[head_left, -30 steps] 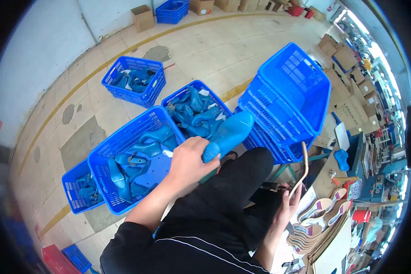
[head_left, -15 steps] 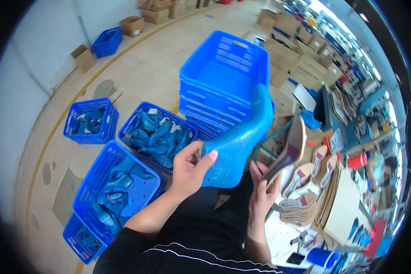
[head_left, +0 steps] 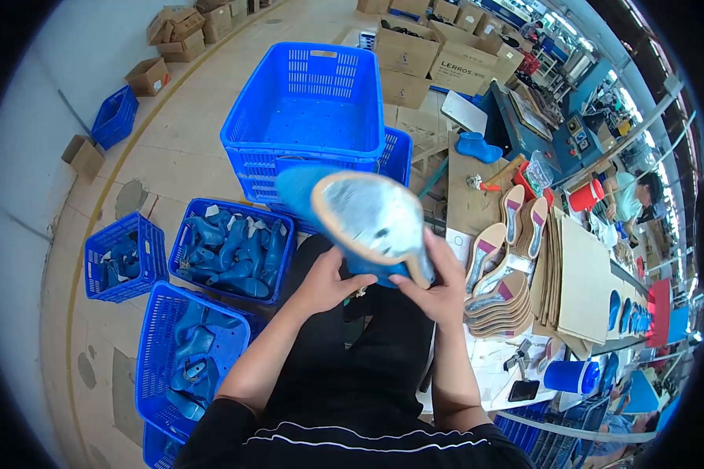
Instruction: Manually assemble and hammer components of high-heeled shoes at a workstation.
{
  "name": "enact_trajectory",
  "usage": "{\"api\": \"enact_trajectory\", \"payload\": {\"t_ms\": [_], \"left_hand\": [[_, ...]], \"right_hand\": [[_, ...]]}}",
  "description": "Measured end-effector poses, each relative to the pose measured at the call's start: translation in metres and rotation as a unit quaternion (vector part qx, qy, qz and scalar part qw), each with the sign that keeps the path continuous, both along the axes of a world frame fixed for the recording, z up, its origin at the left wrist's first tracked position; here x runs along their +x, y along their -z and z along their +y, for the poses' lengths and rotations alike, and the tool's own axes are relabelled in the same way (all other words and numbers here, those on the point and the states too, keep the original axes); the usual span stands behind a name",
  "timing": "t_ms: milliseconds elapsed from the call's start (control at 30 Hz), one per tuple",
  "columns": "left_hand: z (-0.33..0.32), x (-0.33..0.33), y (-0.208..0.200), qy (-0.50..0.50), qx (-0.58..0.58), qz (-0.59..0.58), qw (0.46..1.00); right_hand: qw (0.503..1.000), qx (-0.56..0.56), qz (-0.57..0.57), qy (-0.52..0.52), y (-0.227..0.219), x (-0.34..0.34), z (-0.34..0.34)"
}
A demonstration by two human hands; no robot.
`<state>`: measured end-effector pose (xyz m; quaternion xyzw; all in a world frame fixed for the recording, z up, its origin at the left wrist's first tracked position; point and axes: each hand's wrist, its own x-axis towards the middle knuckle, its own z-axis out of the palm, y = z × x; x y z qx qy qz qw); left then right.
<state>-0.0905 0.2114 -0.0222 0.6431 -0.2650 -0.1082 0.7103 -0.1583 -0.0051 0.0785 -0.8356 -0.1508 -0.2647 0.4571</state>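
- The left hand (head_left: 325, 285) is curled around the near end of a blue shoe last (head_left: 293, 186), thumb on its near side; its fingers are mostly hidden behind.
- The right hand (head_left: 440, 291) is pinched closed at the narrow end of a tan-edged insole (head_left: 371, 215), thumb in front and fingers at the outer side.
- The last and the insole are raised between and just beyond the two hands. The insole's silvery face is turned toward the wearer and covers much of the last, whose blurred blue tip sticks out to the left.
- Half a second ago the two pieces were apart, one in each hand; now they overlap, and both hands work close together at the near end. This suggests the pair is being matched up, though blur hides whether they lie flush.
- Left of the grip, a blue plastic crate (head_left: 181, 267) is full of similar lasts; a larger blue crate (head_left: 139, 375) holding more sits nearer the wearer.
- Beyond the grip, an empty blue crate (head_left: 238, 148) tops a stack.
- Right of the grip, a workbench carries a fanned stack of insoles (head_left: 497, 306), with flat beige boards (head_left: 579, 273) farther right.
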Motion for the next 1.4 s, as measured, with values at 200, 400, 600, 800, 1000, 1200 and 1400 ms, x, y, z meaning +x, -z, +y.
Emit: {"api": "enact_trajectory", "payload": {"t_ms": [200, 400, 600, 800, 1000, 1200, 1400], "left_hand": [[0.018, -0.016, 0.032, -0.035, 0.098, -0.042, 0.994], [0.021, -0.017, 0.048, -0.043, 0.092, 0.012, 0.995], [0.047, -0.028, 0.084, -0.073, -0.068, 0.102, 0.990], [0.054, -0.019, -0.031, -0.076, -0.510, 0.215, 0.829], [0.067, -0.022, -0.033, -0.062, -0.525, 0.214, 0.821], [0.083, -0.036, -0.036, -0.168, -0.345, 0.238, 0.893], [0.098, -0.057, -0.038, -0.161, -0.287, 0.224, 0.917]], "right_hand": [[0.996, -0.048, 0.037, -0.070, 0.035, 0.002, 0.007], [0.992, -0.027, 0.089, -0.090, 0.042, 0.009, 0.007], [0.989, 0.008, 0.123, -0.083, 0.028, 0.010, 0.009], [0.983, -0.130, 0.080, -0.105, -0.004, 0.022, 0.023], [0.966, -0.210, 0.084, -0.128, 0.001, 0.029, 0.037], [0.966, -0.172, 0.143, -0.127, 0.001, 0.020, 0.029], [0.965, -0.030, 0.224, -0.130, 0.018, 0.015, -0.008]]}}
